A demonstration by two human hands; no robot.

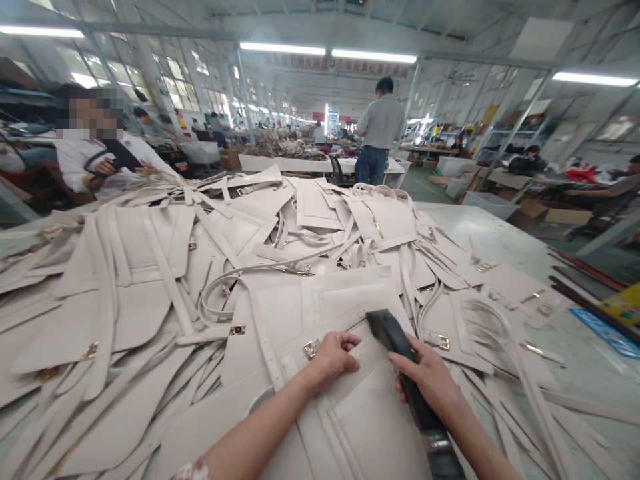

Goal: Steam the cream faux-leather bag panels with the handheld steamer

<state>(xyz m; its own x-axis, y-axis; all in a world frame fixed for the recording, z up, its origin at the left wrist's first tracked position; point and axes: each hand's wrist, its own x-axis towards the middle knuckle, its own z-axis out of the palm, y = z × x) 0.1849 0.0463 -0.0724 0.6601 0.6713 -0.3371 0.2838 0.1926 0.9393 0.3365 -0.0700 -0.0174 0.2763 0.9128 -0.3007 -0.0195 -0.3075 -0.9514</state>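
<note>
My right hand (425, 373) is wrapped around a long black handheld tool (400, 340) with a flat, angled head and a shiny band low on its body; its exact kind I cannot tell. The head lies close over the stitched edge of a beige leather bag panel (370, 393). To its left, my left hand (334, 357) has its fingers curled and pinching at that panel's edge. A metal buckle (311, 348) sits just beside my left fingers. Beneath and around both hands spreads a heap of similar beige panels and straps (150, 267).
The heap covers much of a pale table (460, 223). Dark strips and a yellow item (623, 307) lie at the right edge. One person (110, 153) is across the table at left, another (383, 130) stands farther back. Plastic bins (493, 203) and cartons stand on the floor.
</note>
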